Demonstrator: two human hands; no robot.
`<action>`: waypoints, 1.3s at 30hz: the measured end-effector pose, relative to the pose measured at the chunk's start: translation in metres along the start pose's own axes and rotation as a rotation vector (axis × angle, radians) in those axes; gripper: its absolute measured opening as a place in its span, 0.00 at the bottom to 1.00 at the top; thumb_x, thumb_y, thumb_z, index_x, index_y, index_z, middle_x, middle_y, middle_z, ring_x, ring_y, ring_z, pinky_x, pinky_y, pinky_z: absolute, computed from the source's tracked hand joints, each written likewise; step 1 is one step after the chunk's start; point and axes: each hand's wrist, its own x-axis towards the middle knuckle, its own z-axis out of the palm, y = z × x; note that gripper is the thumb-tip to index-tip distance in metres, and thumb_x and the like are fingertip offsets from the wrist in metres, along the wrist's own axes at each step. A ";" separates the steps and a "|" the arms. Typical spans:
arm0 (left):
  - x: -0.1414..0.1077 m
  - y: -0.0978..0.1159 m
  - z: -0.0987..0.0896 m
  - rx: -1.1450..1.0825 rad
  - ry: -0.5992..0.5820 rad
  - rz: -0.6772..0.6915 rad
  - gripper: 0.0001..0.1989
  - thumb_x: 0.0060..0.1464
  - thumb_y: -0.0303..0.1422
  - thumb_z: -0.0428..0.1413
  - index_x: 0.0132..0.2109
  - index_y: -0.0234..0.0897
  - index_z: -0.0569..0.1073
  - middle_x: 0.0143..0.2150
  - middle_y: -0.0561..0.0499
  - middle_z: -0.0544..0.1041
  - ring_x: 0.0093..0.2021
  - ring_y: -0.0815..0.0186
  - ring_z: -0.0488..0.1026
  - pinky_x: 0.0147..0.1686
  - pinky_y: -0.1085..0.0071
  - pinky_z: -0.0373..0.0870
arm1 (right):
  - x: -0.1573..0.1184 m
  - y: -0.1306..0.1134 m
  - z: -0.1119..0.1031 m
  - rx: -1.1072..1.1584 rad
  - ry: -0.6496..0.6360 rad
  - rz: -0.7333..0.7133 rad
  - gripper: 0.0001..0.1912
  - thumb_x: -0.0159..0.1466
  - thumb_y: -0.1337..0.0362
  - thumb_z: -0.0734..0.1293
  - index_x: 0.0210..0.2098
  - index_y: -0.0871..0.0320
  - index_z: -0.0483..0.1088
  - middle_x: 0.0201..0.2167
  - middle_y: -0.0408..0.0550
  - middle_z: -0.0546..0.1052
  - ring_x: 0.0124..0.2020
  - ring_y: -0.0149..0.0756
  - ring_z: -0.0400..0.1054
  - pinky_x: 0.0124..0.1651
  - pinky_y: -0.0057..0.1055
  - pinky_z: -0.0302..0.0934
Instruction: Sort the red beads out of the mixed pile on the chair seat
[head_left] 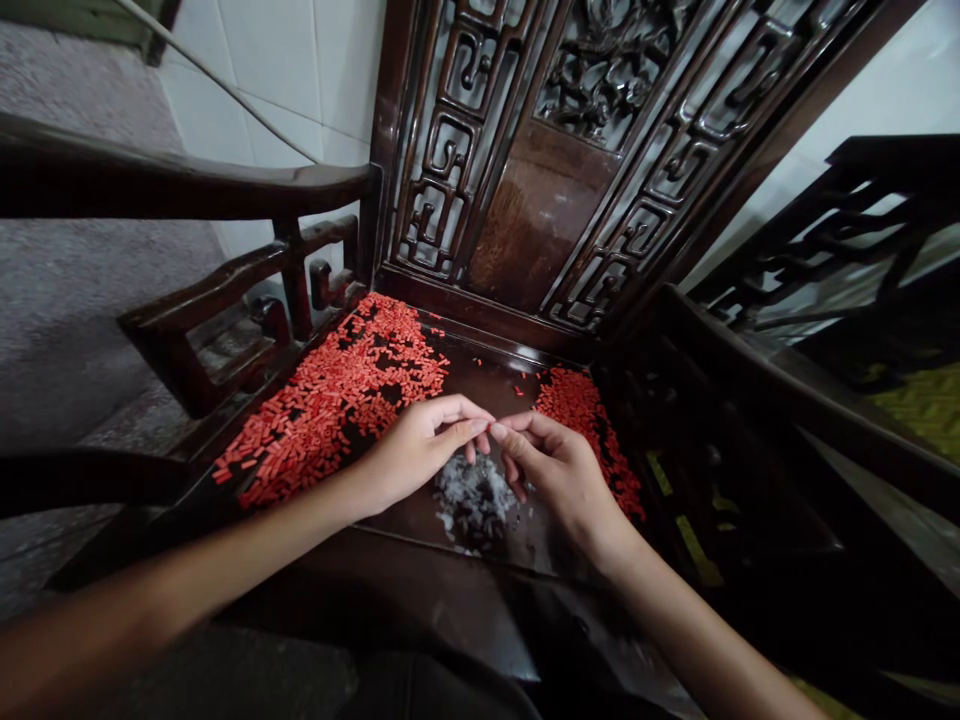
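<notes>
My left hand [420, 445] and my right hand [562, 470] meet fingertip to fingertip over the seat of a dark wooden chair. Both are closed in a pinch. A sliver of red shows where the fingertips touch; it looks like one small red piece, mostly hidden by the fingers. Below the hands lies a loose heap of small whitish, translucent pieces [472, 505]. To the left, a wide spread of short red pieces [315, 410] covers the seat. A smaller pile of red pieces [574, 400] lies beyond my right hand.
The chair has a tall carved back [536, 210], a left armrest [187, 185] and a right armrest [810, 390] around the seat [480, 385]. A few stray red bits lie near the backrest. Another dark carved piece of furniture [847, 240] stands at the right.
</notes>
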 end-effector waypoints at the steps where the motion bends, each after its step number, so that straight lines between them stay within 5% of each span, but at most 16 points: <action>1: 0.000 -0.001 0.000 0.018 -0.001 0.003 0.11 0.68 0.36 0.54 0.44 0.34 0.77 0.34 0.51 0.77 0.34 0.69 0.73 0.38 0.71 0.69 | 0.000 0.001 0.000 0.000 0.000 0.004 0.20 0.64 0.47 0.72 0.34 0.59 0.73 0.19 0.38 0.68 0.17 0.26 0.59 0.21 0.25 0.55; 20: -0.003 0.004 0.002 0.334 0.026 0.091 0.09 0.69 0.33 0.52 0.43 0.38 0.76 0.34 0.55 0.78 0.35 0.69 0.74 0.39 0.72 0.67 | 0.000 0.002 0.001 0.031 0.006 0.072 0.23 0.63 0.43 0.71 0.33 0.58 0.71 0.18 0.38 0.70 0.17 0.29 0.63 0.28 0.28 0.59; 39: -0.008 -0.003 0.011 0.278 0.170 0.108 0.05 0.68 0.33 0.54 0.42 0.38 0.73 0.34 0.53 0.78 0.36 0.66 0.77 0.42 0.69 0.71 | 0.002 0.003 0.015 0.006 0.177 -0.017 0.22 0.64 0.43 0.70 0.35 0.58 0.71 0.21 0.39 0.70 0.16 0.27 0.58 0.20 0.27 0.51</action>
